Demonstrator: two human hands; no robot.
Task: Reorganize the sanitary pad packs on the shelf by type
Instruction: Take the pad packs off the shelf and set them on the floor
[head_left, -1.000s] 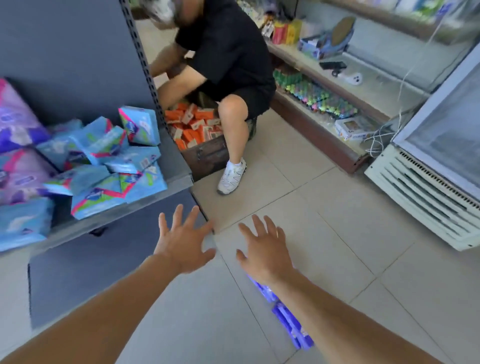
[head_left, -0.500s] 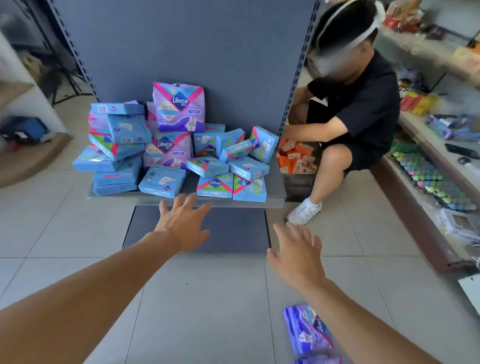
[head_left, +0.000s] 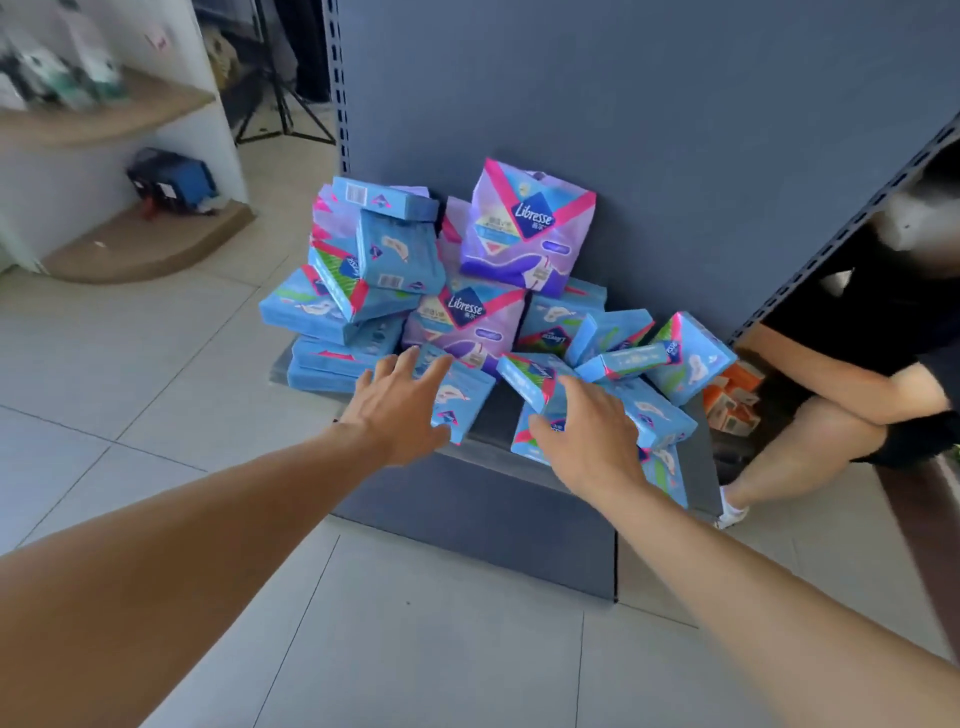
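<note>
At centre frame, most sanitary pad packs (head_left: 657, 413) are light blue with pink and green diagonal stripes; two larger packs (head_left: 524, 228) are purple with pink bands and a navy diamond logo. The shelf (head_left: 493, 418) and its back panel (head_left: 675, 104) are slate grey. The floor tiles (head_left: 130, 364) are pale grey. Orange boxes (head_left: 732, 395) sit at right.

Small retail shop. Evidence: grey gondola shelving unit (head_left: 649, 104) with slotted metal uprights, low shelf (head_left: 493, 431) piled with branded sanitary pad packs (head_left: 527, 228) in retail wrap. Orange boxed stock (head_left: 732, 395) on neighbouring bay at right. Curved wooden display shelves (head_left: 130, 109) at left. Tiled floor (head_left: 130, 364).
</note>
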